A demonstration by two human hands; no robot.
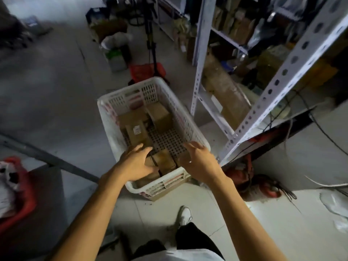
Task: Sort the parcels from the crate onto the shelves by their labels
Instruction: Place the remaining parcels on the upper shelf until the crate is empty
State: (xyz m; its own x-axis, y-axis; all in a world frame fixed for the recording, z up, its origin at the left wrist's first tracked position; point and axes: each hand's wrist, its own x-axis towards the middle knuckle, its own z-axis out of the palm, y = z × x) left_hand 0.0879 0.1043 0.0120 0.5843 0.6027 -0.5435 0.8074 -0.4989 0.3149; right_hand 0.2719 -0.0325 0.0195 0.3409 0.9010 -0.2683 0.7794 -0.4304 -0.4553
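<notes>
Standing on pale floor tiles [56, 95], white crate [190, 127] beside metal shelving [282, 72], both hands spread, holding nothing.

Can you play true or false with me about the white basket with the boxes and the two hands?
1. The white crate stands on the floor. True.
2. The crate is empty. False: several brown parcels lie in it.
3. Both hands reach over the crate's near end. True: left hand, right hand.
4. The right hand holds a parcel up in the air. False: its fingers are spread and hold nothing.
5. The metal shelf rack is left of the crate. False: it is on the right.
</notes>
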